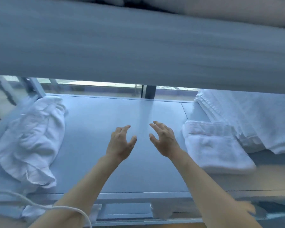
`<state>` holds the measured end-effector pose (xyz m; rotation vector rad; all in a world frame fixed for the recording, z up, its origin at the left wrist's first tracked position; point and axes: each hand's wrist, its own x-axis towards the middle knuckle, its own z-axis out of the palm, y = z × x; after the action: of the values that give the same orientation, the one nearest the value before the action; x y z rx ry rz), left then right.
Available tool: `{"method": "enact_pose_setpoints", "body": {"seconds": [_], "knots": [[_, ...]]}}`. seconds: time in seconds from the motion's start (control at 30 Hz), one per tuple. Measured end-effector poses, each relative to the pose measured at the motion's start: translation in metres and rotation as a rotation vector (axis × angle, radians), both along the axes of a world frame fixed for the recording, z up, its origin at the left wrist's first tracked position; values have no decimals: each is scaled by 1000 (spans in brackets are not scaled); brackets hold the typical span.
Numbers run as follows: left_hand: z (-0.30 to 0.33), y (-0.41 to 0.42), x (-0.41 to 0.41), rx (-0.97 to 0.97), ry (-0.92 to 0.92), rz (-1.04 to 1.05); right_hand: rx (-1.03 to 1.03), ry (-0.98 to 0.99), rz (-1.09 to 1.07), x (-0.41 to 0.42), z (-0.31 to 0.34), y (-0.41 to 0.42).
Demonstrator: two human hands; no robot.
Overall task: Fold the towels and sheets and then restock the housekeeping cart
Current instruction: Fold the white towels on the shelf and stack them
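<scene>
A pale, smooth shelf (105, 122) runs across the view, roofed by a broad blurred band of grey surface (138, 43) that fills the upper half, with a strip of window glass (97, 86) and a dark post (149, 92) showing in the gap behind. Both bare forearms reach forward over the shelf, side by side. The left hand (120, 142) is held palm down with its fingers spread and lightly bent and its thumb out to the side; it holds nothing. The right hand (163, 139) mirrors it, fingers apart and loosely curved, also holding nothing. The two thumbs face each other across a narrow gap. Whether the fingertips touch the shelf cannot be told. A crumpled white towel (31, 142) lies on the shelf well to the left of the hands. A folded white towel (215, 145) lies flat to the right, near the right hand. Behind that, a stack of folded white linen (247, 116) sits at the far right. A white cord (39, 206) curves across the lower left corner.
</scene>
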<state>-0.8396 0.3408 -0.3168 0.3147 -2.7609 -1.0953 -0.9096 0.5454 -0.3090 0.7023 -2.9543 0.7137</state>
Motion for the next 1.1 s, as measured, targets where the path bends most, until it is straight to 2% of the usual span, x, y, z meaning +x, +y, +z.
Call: {"method": "enact_pose_setpoints", "body": {"seconds": [0.33, 0.4, 0.5, 0.57, 0.87, 1.1], "knots": [[7, -227, 92, -193, 57, 305, -23, -17, 271, 61, 3, -232], [-2, -262, 109, -247, -6, 334, -18, -27, 313, 73, 0, -269], [-28, -297, 138, -324, -233, 283, -3, -52, 376, 91, -7, -316], [-48, -307, 159, -354, -317, 211, 2, -73, 403, 103, -13, -340], [-60, -296, 198, -340, -230, -7, -16, -62, 439, 124, -22, -390], [-66, -259, 206, -311, -138, -225, 44, 34, 380, 113, -19, -370]]}}
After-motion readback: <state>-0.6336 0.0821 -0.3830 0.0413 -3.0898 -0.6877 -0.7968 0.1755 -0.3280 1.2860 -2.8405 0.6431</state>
